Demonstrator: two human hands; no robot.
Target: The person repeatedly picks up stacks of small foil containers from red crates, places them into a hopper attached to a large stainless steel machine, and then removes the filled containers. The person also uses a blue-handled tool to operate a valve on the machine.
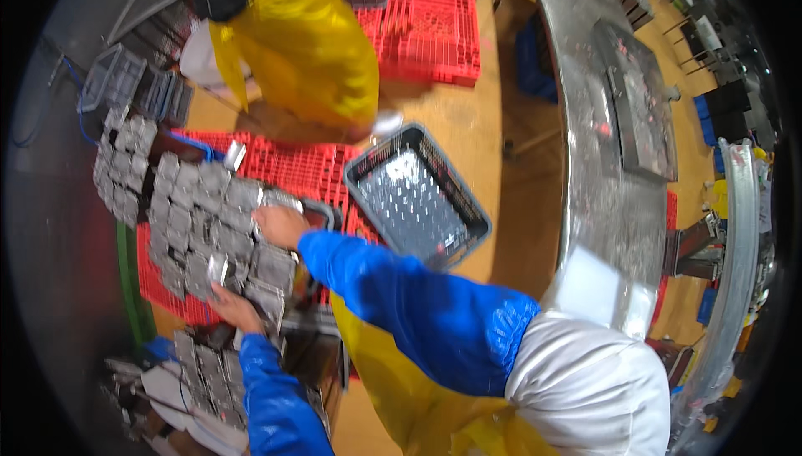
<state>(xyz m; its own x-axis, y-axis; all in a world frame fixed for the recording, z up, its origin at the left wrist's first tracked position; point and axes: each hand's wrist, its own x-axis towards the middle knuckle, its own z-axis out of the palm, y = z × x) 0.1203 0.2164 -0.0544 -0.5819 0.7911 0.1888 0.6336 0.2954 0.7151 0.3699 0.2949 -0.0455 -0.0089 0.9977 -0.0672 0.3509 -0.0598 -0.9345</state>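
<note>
Many grey metal boxes or tins (pixel 182 218) with lids stand packed in rows on a red plastic pallet. My left hand (pixel 237 308), in a blue sleeve, reaches to the near edge of these rows, its fingertips at a shiny metal piece (pixel 218 270). Over the right side of the rows is my right hand (pixel 280 226), bent at the edge of a metal box (pixel 276 200); its fingertips are partly hidden, so its hold is unclear. Another shiny metal piece (pixel 235 156) lies at the far edge of the rows.
A grey plastic crate (pixel 413 205), wet inside, sits tilted across the red pallet (pixel 288 164). Beyond it a person in a yellow apron (pixel 307 42) stands near another red pallet (pixel 432 29). A long metal table (pixel 583 205) runs along the right. Stacked crates (pixel 116 77) stand at the far left.
</note>
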